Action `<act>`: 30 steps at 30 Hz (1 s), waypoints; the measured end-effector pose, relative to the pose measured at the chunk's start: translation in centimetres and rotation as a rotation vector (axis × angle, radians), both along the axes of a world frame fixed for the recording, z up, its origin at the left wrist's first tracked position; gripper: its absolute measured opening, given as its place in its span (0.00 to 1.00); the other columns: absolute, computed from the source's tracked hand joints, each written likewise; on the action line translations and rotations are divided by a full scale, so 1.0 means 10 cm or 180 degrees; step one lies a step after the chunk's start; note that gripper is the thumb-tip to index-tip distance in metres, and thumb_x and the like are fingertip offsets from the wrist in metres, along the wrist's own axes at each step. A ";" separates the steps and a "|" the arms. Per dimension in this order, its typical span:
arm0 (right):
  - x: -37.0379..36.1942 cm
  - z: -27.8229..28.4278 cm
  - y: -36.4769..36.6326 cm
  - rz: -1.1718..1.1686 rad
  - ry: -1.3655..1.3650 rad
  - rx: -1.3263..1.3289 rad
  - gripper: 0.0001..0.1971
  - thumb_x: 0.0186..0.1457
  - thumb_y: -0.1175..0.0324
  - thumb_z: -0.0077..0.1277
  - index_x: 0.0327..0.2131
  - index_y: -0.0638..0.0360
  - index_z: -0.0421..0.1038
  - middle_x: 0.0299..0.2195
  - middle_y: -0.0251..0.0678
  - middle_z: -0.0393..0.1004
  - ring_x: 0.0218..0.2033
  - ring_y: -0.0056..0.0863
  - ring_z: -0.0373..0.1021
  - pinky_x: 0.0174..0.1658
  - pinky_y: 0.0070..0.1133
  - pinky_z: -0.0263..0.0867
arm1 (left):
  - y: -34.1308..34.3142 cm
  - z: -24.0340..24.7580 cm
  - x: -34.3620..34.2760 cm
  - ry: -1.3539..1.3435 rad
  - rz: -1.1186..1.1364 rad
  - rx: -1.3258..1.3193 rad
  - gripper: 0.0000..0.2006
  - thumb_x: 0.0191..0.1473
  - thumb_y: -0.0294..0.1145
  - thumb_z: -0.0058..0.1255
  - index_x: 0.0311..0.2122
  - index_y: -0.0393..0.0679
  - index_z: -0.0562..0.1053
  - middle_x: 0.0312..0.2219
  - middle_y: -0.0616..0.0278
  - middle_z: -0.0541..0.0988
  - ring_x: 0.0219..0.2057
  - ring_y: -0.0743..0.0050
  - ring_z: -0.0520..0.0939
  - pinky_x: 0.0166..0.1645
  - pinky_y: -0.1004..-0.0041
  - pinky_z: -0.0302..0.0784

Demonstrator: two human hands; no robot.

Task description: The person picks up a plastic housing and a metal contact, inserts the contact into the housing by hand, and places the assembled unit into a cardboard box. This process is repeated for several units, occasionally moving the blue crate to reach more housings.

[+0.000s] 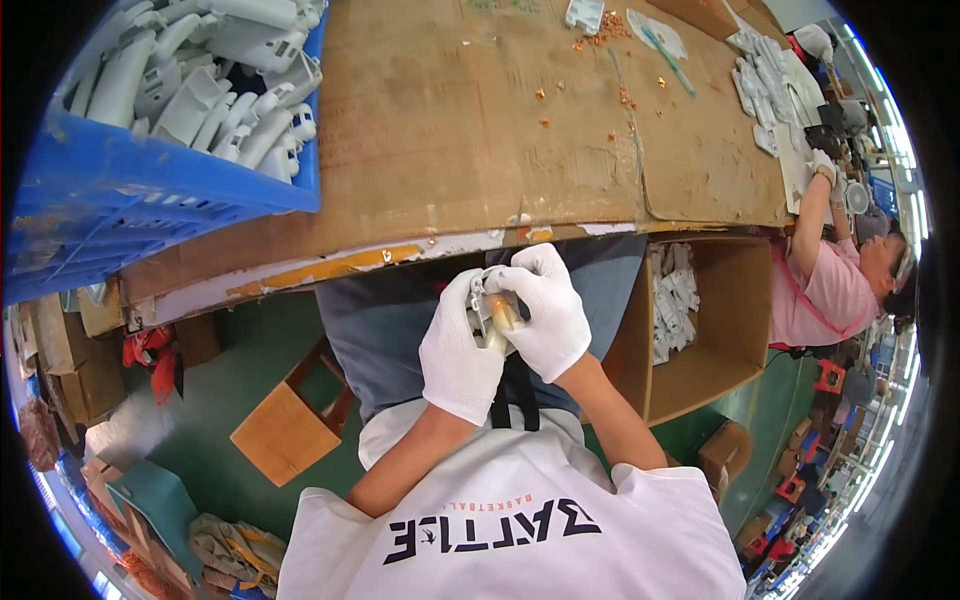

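Observation:
Both my hands wear white gloves and meet in front of my lap, just below the table's near edge. A small grey-white moulded plastic part (481, 312) is between them, largely covered by the fingers. My left hand (455, 365) is closed around its left side. From the right, my right hand (552, 318) pinches the same part with curled fingers and thumb. The thumb end looks orange-tan against the glove; whether that is bare skin or a cover, I cannot tell.
A blue crate (190, 180) heaped with white plastic parts (215, 75) stands left on the cardboard-covered table (450, 130). Small copper-coloured pieces (598, 38) and a teal pen-like stick (670, 62) lie far off. An open carton (715, 365) holds parts at right. A co-worker (825, 290) sits beyond.

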State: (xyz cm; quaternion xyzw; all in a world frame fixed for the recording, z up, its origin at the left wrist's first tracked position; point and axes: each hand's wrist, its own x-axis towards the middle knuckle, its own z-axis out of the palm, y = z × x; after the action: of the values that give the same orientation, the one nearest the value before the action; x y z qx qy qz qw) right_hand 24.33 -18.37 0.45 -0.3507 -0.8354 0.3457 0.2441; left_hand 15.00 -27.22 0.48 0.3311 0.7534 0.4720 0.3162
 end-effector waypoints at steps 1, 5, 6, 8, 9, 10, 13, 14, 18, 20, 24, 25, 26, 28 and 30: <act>0.02 -0.02 -0.04 0.0003 -0.0019 -0.0028 0.14 0.37 0.79 0.58 0.33 0.58 0.72 0.32 0.39 0.66 0.37 0.41 0.66 0.39 0.30 0.66 | -0.01 0.01 0.01 0.0028 -0.0018 -0.0034 0.26 0.46 0.23 0.58 0.53 0.45 0.68 0.43 0.53 0.77 0.43 0.53 0.80 0.46 0.67 0.77; 0.04 -0.01 -0.21 -0.0498 0.0575 -0.1143 0.14 0.42 0.83 0.57 0.35 0.58 0.71 0.38 0.40 0.63 0.35 0.31 0.67 0.37 0.22 0.68 | -0.15 -0.05 0.08 0.0157 0.0004 0.0059 0.25 0.47 0.23 0.58 0.52 0.45 0.68 0.43 0.54 0.77 0.42 0.54 0.81 0.46 0.67 0.77; 0.07 -0.03 -0.27 -0.0768 0.0822 -0.1505 0.15 0.44 0.82 0.58 0.36 0.58 0.70 0.39 0.40 0.63 0.35 0.30 0.68 0.37 0.21 0.68 | -0.21 -0.04 0.08 0.0126 -0.0104 -0.0001 0.25 0.46 0.21 0.58 0.52 0.44 0.69 0.43 0.54 0.78 0.42 0.57 0.81 0.46 0.68 0.77; 0.20 -0.06 -0.37 -0.0923 0.0367 -0.2137 0.14 0.48 0.77 0.59 0.40 0.58 0.71 0.37 0.41 0.68 0.34 0.32 0.71 0.38 0.25 0.68 | -0.32 -0.05 0.12 -0.0151 -0.0242 -0.0216 0.23 0.47 0.19 0.58 0.50 0.42 0.70 0.43 0.54 0.78 0.42 0.61 0.81 0.47 0.69 0.77; 0.26 -0.02 -0.41 -0.0818 -0.0006 -0.2314 0.14 0.49 0.74 0.59 0.41 0.59 0.72 0.36 0.41 0.70 0.34 0.34 0.72 0.38 0.26 0.68 | -0.41 -0.10 0.15 -0.0135 -0.0378 -0.0338 0.23 0.47 0.20 0.58 0.50 0.42 0.70 0.43 0.53 0.78 0.42 0.61 0.81 0.46 0.70 0.77; 0.34 -0.03 -0.46 -0.0520 -0.0626 -0.1891 0.11 0.52 0.71 0.56 0.41 0.59 0.73 0.34 0.42 0.72 0.34 0.40 0.72 0.39 0.28 0.68 | -0.50 -0.16 0.18 -0.0125 -0.0519 -0.0461 0.22 0.47 0.20 0.58 0.50 0.41 0.70 0.43 0.53 0.78 0.42 0.61 0.81 0.46 0.70 0.77; 0.55 -0.12 -0.71 -0.0499 -0.0883 -0.1933 0.08 0.54 0.71 0.54 0.39 0.58 0.74 0.35 0.43 0.71 0.35 0.45 0.71 0.39 0.30 0.68 | -0.68 -0.17 0.14 -0.0539 -0.0945 -0.0718 0.21 0.49 0.22 0.56 0.50 0.42 0.70 0.39 0.52 0.79 0.41 0.57 0.82 0.45 0.68 0.77; 0.57 -0.12 -0.76 -0.0369 -0.1091 -0.1744 0.08 0.55 0.71 0.52 0.39 0.58 0.74 0.36 0.43 0.71 0.35 0.47 0.72 0.38 0.31 0.68 | -0.71 -0.16 0.10 -0.0605 -0.1256 -0.0823 0.20 0.50 0.23 0.55 0.50 0.42 0.70 0.38 0.51 0.80 0.40 0.55 0.83 0.45 0.68 0.77; 0.60 -0.04 -0.95 -0.0478 -0.1137 -0.1622 0.10 0.53 0.74 0.53 0.40 0.58 0.73 0.33 0.41 0.71 0.32 0.41 0.72 0.36 0.27 0.68 | -0.69 -0.13 0.11 -0.0254 -0.1376 -0.1138 0.12 0.52 0.28 0.53 0.44 0.44 0.72 0.32 0.49 0.80 0.36 0.48 0.82 0.41 0.64 0.77; 0.62 -0.04 -0.98 -0.0509 -0.1063 -0.1685 0.09 0.53 0.73 0.54 0.39 0.58 0.73 0.33 0.41 0.71 0.32 0.40 0.72 0.36 0.26 0.68 | -0.66 -0.06 0.12 -0.0184 -0.1451 -0.1257 0.10 0.53 0.28 0.52 0.42 0.45 0.72 0.31 0.49 0.80 0.35 0.47 0.82 0.40 0.62 0.77; 0.67 -0.01 -1.01 -0.0511 -0.1037 -0.1886 0.08 0.51 0.71 0.53 0.37 0.54 0.72 0.34 0.41 0.71 0.35 0.46 0.72 0.37 0.32 0.69 | -0.72 -0.06 0.17 0.0091 -0.1640 -0.1252 0.06 0.56 0.31 0.49 0.40 0.46 0.71 0.30 0.50 0.80 0.33 0.45 0.81 0.37 0.58 0.76; 0.68 0.00 -1.04 -0.0507 -0.1039 -0.1887 0.08 0.51 0.71 0.53 0.37 0.54 0.72 0.34 0.41 0.71 0.35 0.46 0.72 0.37 0.32 0.69 | -0.73 -0.05 0.18 0.0089 -0.1636 -0.1254 0.06 0.56 0.31 0.49 0.40 0.46 0.71 0.30 0.50 0.80 0.33 0.45 0.81 0.37 0.58 0.76; 0.69 0.01 -1.09 -0.0559 -0.1029 -0.1868 0.08 0.51 0.72 0.53 0.37 0.54 0.71 0.34 0.41 0.72 0.35 0.46 0.72 0.37 0.32 0.69 | -0.75 -0.05 0.17 0.0063 -0.1717 -0.1308 0.07 0.56 0.31 0.49 0.39 0.46 0.71 0.30 0.50 0.80 0.33 0.45 0.81 0.37 0.57 0.76; 0.68 0.02 -1.15 -0.0637 -0.0928 -0.1773 0.06 0.52 0.72 0.52 0.35 0.55 0.71 0.33 0.41 0.71 0.34 0.46 0.72 0.37 0.32 0.68 | -0.80 -0.06 0.18 0.0022 -0.1789 -0.1381 0.07 0.56 0.32 0.49 0.39 0.47 0.70 0.30 0.50 0.80 0.32 0.45 0.81 0.36 0.57 0.75; 0.64 0.02 -1.18 -0.0611 -0.1003 -0.1809 0.06 0.52 0.72 0.51 0.36 0.55 0.71 0.33 0.41 0.71 0.34 0.46 0.72 0.37 0.32 0.68 | -0.85 -0.07 0.17 0.0064 -0.1703 -0.1382 0.07 0.55 0.32 0.49 0.40 0.47 0.70 0.29 0.50 0.80 0.32 0.45 0.81 0.36 0.57 0.75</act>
State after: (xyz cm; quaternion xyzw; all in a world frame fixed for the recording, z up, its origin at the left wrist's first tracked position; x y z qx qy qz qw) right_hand 30.72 -30.14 0.68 -0.5309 -0.6963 0.4818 0.0360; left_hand 16.73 -35.70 -0.24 0.4465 0.7259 0.1977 0.4844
